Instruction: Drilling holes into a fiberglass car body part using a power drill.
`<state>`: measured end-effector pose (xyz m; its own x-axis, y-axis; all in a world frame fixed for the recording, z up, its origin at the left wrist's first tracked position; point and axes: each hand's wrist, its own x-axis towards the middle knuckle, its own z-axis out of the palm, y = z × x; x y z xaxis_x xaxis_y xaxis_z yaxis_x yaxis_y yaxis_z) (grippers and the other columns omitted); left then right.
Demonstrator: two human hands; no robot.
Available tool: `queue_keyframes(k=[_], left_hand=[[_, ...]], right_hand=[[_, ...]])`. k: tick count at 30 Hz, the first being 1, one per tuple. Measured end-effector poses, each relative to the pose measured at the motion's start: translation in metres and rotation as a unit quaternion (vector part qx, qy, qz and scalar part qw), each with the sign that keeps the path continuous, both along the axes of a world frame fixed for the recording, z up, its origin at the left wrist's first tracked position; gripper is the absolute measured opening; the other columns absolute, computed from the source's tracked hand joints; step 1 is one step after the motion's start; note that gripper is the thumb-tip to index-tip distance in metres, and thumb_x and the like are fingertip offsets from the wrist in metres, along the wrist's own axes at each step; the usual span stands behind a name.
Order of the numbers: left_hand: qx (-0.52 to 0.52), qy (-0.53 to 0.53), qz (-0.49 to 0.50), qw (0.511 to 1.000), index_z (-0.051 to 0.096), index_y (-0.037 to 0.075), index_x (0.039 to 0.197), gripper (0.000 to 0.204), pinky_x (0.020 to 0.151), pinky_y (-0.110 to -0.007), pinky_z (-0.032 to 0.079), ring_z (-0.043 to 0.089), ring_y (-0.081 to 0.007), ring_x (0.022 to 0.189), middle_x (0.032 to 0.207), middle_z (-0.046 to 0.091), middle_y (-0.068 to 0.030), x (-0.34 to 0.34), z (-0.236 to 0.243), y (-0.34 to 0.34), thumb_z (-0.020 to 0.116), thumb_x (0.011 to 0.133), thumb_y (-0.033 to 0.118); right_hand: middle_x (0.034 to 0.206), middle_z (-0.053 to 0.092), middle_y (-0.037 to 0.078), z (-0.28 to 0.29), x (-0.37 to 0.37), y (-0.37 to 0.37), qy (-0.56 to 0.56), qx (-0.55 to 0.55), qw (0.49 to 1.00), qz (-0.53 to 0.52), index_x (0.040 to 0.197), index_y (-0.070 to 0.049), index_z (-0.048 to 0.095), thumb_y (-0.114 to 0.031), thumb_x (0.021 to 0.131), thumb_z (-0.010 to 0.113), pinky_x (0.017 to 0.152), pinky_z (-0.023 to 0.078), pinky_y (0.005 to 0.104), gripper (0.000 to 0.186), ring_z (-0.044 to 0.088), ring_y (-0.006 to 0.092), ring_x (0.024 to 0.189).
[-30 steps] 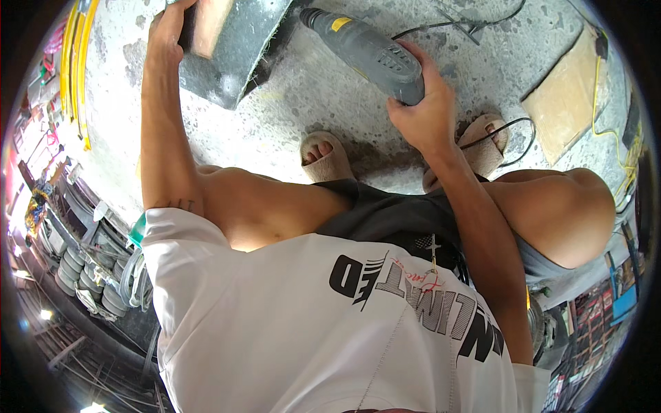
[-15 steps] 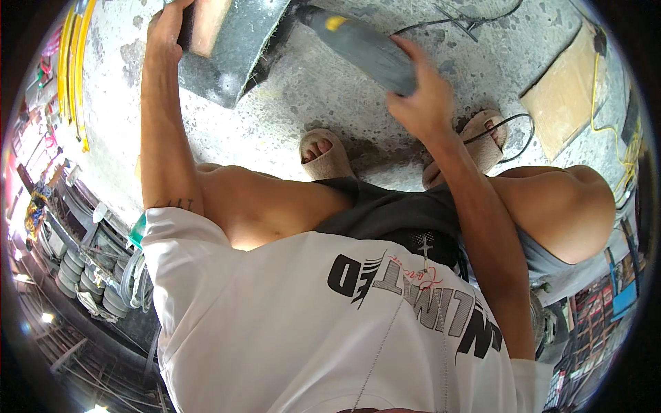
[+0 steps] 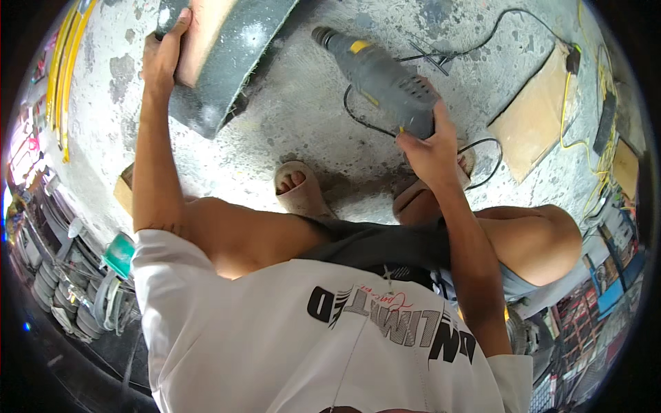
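My right hand [image 3: 432, 141] is closed around the rear end of a grey corded power drill [image 3: 385, 86] with a yellow band. The drill's dark front end points away to the far left, above the concrete floor. A gap separates it from the frayed edge of a dark grey panel [image 3: 251, 51]. Along that panel lies a pale wooden strip [image 3: 205, 41]. At the far left, my left hand [image 3: 163, 58] grips the panel's edge beside the strip, thumb on top. The panel's far end runs out of view.
A black power cord [image 3: 475, 49] loops over the floor on the right. Beyond it lie a flat tan board [image 3: 530, 113] and a yellow cable [image 3: 564, 127]. Yellow strips [image 3: 65, 69] stand at the left, above coiled hoses and clutter. My sandalled feet [image 3: 301, 186] are close by.
The drill has drawn back from the panel's frayed edge, and more of its body shows. My left hand keeps its hold on the panel. The whole view has shifted slightly.
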<state>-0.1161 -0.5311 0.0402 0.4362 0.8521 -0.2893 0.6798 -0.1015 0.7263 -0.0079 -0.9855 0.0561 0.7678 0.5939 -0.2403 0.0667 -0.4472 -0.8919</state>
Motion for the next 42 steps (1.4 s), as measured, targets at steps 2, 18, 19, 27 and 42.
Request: queue_keyframes(k=[2, 18, 19, 27, 42], left_hand=[[0.071, 0.071, -0.022, 0.995, 0.053, -0.017, 0.132, 0.095, 0.101, -0.035, 0.047, 0.066, -0.0333, 0.112, 0.125, 0.065, -0.0279, 0.007, 0.007, -0.012, 0.076, 0.082, 0.061], [0.166, 0.162, -0.012, 0.973, 0.054, -0.011, 0.138, 0.101, 0.111, -0.037, 0.036, 0.061, -0.0366, 0.123, 0.129, 0.064, -0.0297, 0.006, 0.004, -0.012, 0.060, 0.080, 0.071], [0.168, 0.167, -0.008, 0.971, 0.053, -0.013, 0.138, 0.102, 0.111, -0.036, 0.036, 0.061, -0.0369, 0.122, 0.129, 0.064, -0.0305, 0.005, 0.004, -0.012, 0.061, 0.080, 0.071], [0.177, 0.162, -0.008, 0.971, 0.049, -0.014, 0.141, 0.108, 0.109, -0.038, 0.039, 0.061, -0.0392, 0.123, 0.130, 0.062, -0.0322, 0.003, 0.005, -0.005, 0.061, 0.078, 0.073], [0.114, 0.062, -0.035, 0.991, 0.054, -0.017, 0.132, 0.093, 0.107, -0.038, 0.041, 0.059, -0.0367, 0.120, 0.128, 0.063, -0.0297, -0.003, -0.009, 0.008, 0.068, 0.083, 0.060]], right_hand=[[0.120, 0.069, 0.014, -0.005, 0.012, -0.001, -0.010, -0.017, 1.000, -0.010, 0.146, -0.008, 0.049, 0.002, 0.072, 0.063, 0.098, 0.050, 0.0363, 0.076, 0.068, 0.0267, 0.110], [0.112, 0.067, 0.010, -0.013, 0.039, 0.015, 0.143, 0.092, 0.983, -0.067, 0.128, 0.001, 0.054, 0.013, 0.073, 0.061, 0.084, 0.055, 0.0301, 0.057, 0.068, 0.0175, 0.100], [0.111, 0.066, 0.010, -0.011, 0.039, 0.016, 0.158, 0.099, 0.980, -0.076, 0.127, 0.002, 0.056, 0.011, 0.073, 0.061, 0.086, 0.055, 0.0317, 0.054, 0.064, 0.0156, 0.099], [0.105, 0.067, 0.008, -0.016, 0.039, 0.019, 0.136, 0.083, 0.984, -0.079, 0.123, 0.002, 0.056, 0.007, 0.074, 0.067, 0.083, 0.053, 0.0300, 0.050, 0.062, 0.0136, 0.092], [0.111, 0.070, 0.010, -0.047, 0.030, 0.015, 0.104, 0.054, 0.982, -0.146, 0.127, -0.001, 0.056, 0.005, 0.077, 0.074, 0.084, 0.052, 0.0299, 0.054, 0.067, 0.0172, 0.099]])
